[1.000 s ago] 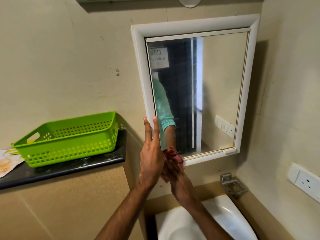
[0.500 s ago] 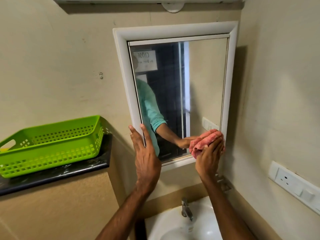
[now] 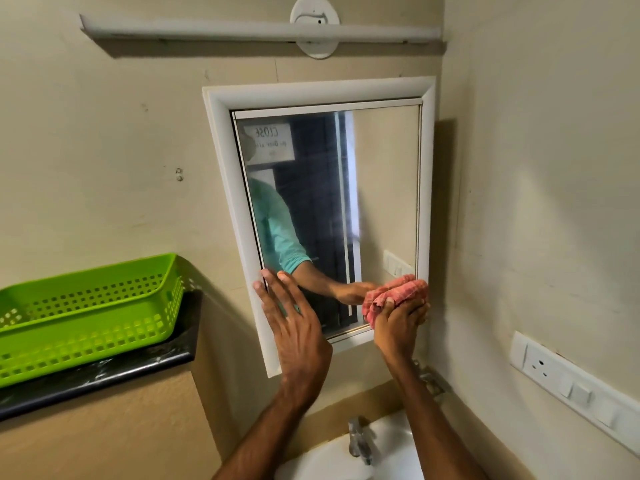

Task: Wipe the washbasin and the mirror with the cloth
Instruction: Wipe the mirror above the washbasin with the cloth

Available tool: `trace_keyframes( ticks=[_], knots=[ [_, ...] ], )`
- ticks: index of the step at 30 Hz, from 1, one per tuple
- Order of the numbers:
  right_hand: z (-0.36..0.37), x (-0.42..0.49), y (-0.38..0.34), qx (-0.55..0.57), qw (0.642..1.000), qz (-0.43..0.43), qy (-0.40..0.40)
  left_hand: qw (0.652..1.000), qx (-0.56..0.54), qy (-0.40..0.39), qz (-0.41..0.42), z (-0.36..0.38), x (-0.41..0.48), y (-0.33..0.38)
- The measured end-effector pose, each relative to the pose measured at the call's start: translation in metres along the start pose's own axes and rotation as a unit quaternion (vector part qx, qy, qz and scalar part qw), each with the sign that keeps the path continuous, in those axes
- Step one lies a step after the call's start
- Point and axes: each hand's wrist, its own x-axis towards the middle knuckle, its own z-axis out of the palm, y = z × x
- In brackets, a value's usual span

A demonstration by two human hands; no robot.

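The cloth (image 3: 394,295), a pink wad, sits at the lower right corner of the mirror (image 3: 381,188), just right of centre in the frame. The right hand (image 3: 398,325) has its fingers curled round the cloth from below and presses it against the glass. The left hand (image 3: 294,323) holds nothing. Its fingers are straight and spread, laid flat over the mirror's lower left corner, though from this angle it is hard to say whether the fingertips rest on the glass or only on the white frame.

The cloth looks soft and light and will likely crumple to any shape. Bunched into the palm as it is now seems the best hold, leaving a fat pad facing the glass. The mirror is hard, smooth and breakable, so I judge it wants broad, even pressure and not a jab at one spot, with the flat hand steadying the frame.

The washbasin (image 3: 325,460) and its tap (image 3: 358,438) lie at the bottom of the frame. A green basket (image 3: 86,317) stands on the dark tabletop (image 3: 104,377) at the left.
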Motion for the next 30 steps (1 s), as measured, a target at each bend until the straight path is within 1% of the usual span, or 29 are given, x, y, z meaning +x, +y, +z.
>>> trace_keyframes(
  ticks=[3,7,10,12,15,17,19,21,23,25,28,30],
  knots=[
    [-0.004,0.001,-0.007,0.006,0.999,0.024,-0.022,1.0,-0.011,-0.008,-0.002,0.002,0.0,0.006],
    [-0.008,-0.001,-0.013,-0.023,1.0,0.009,-0.001,1.0,-0.014,-0.008,-0.007,0.002,0.002,0.009],
    [-0.014,-0.004,-0.002,-0.057,0.998,-0.031,0.026,1.0,0.004,-0.003,0.005,0.004,0.001,0.004],
    [-0.022,-0.008,0.006,-0.068,0.995,-0.063,0.029,1.0,0.001,0.002,0.01,0.005,0.001,0.001],
    [-0.024,-0.018,0.009,-0.068,0.995,-0.075,0.003,1.0,-0.001,0.004,0.007,0.006,0.002,0.0],
    [-0.017,-0.032,0.005,-0.049,0.996,-0.075,-0.018,1.0,-0.008,0.004,0.001,0.006,0.003,0.002],
    [-0.006,-0.043,0.004,-0.032,0.996,-0.083,-0.023,1.0,-0.012,0.004,-0.003,0.007,0.003,0.003],
    [-0.007,-0.043,0.003,-0.028,0.996,-0.08,-0.015,1.0,-0.008,0.005,0.003,0.006,0.003,0.003],
    [-0.015,-0.029,0.002,-0.038,0.996,-0.073,0.016,1.0,-0.004,0.011,0.015,0.005,0.002,-0.001],
    [-0.02,-0.014,0.006,-0.014,0.996,-0.073,0.042,0.999,0.0,0.014,0.03,0.004,0.0,-0.009],
    [-0.02,-0.006,0.011,0.062,0.995,-0.04,0.06,0.999,0.001,0.007,0.043,0.003,0.002,-0.014],
    [-0.018,-0.012,0.012,0.134,0.987,-0.03,0.087,0.999,0.006,0.005,0.048,0.001,0.001,-0.015]
  ],
)
